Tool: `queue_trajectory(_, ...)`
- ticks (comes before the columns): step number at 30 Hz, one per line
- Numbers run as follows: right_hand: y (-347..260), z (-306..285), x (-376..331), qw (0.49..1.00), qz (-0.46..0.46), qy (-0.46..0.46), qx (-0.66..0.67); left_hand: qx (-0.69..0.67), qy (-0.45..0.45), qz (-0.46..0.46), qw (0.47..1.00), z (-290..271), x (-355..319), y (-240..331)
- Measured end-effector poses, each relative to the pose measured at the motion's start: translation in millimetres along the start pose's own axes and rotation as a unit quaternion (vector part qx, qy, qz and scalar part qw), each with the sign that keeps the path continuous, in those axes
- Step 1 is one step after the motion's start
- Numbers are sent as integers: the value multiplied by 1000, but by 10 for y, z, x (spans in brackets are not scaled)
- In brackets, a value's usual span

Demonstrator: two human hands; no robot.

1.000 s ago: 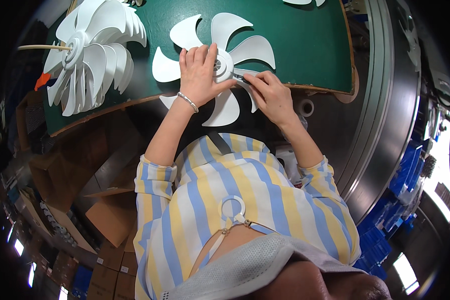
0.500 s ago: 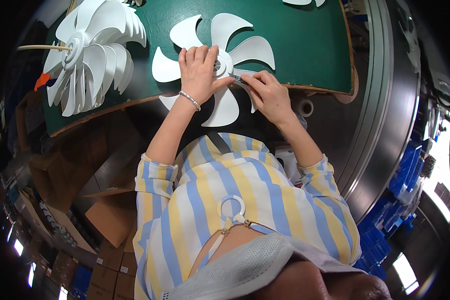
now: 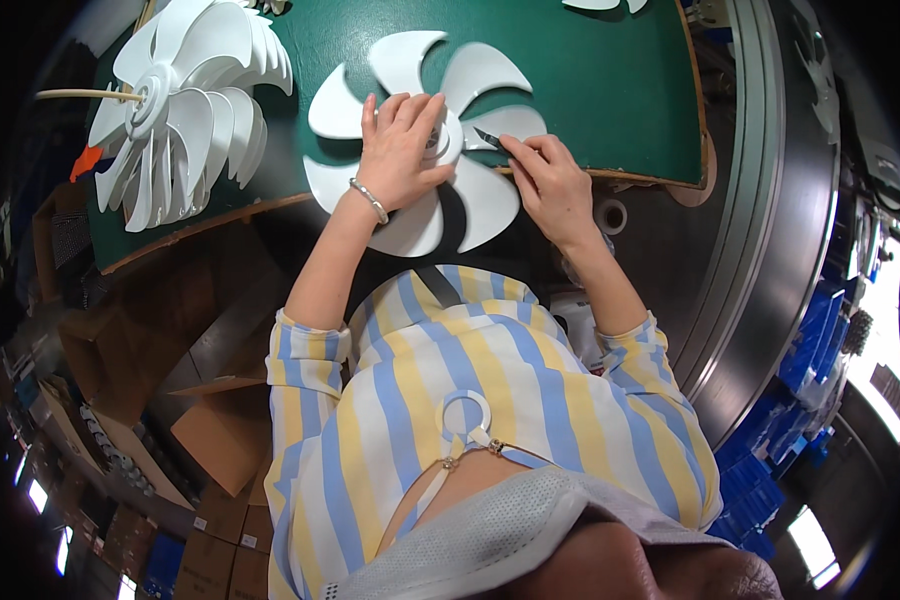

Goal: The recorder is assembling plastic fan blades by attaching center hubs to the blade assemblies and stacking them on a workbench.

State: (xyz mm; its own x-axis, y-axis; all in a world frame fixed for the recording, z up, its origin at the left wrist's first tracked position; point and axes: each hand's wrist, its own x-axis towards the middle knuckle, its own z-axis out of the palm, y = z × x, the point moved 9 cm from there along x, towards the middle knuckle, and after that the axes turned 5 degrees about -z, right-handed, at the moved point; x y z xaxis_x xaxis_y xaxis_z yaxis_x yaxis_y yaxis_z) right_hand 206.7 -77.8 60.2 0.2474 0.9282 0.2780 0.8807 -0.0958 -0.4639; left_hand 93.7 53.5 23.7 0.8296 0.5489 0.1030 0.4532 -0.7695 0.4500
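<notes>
A white fan blade wheel [image 3: 482, 78] with several curved blades lies on the green table top [image 3: 620, 95], its near blades jutting past the table's edge. Across its hub rests my left hand [image 3: 402, 150], gripping it with bent fingers on the far side and the thumb nearer me. The palm covers part of the hub. Pinched in my right hand [image 3: 552, 190] is a small dark-handled craft knife [image 3: 489, 140]. Its pointed tip is over the root of a blade, just right of the hub; whether it touches the plastic I cannot tell.
A stack of white fan blade wheels [image 3: 192, 120] sits at the table's left, a pale rod [image 3: 80, 95] through its hub. Near it is an orange scrap [image 3: 85, 163]. Cardboard boxes [image 3: 218, 435] stand below left, a white roll [image 3: 611, 215] below the right edge, and a metal rail [image 3: 735, 270] runs right.
The fan blade wheel has turned under my left hand, so its blades point in other directions. My right hand and the knife have shifted slightly right and away from the hub.
</notes>
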Motion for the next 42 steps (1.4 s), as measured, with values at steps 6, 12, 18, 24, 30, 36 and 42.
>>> queue_trajectory(6, -45, 106, -28, 999, 4, -40, 29, 17, 52, -47, 997, -20, -6, -29)
queue_trajectory(12, -94, 167, -25, 998, -13, -47, 38, 44, 41, -52, 997, 39, -2, -68)
queue_trajectory(18, -102, 170, -19, 998, -15, -52, 34, 45, 39, -56, 997, 41, 6, -61)
queue_trajectory(24, -57, 107, -28, 999, -7, -25, 46, 40, 48, -54, 997, 51, 63, -36)
queue_trajectory(30, -80, 526, -329, 942, 180, -158, 237, 40, 130, -95, 986, -46, 147, -94)
queue_trajectory(36, -5, 202, -276, 967, 189, -38, 164, -16, 265, -111, 958, -406, 152, -124)
queue_trajectory(42, -53, -1115, 587, 969, 46, 113, 214, -8, 505, -34, 862, -2291, -334, -135)
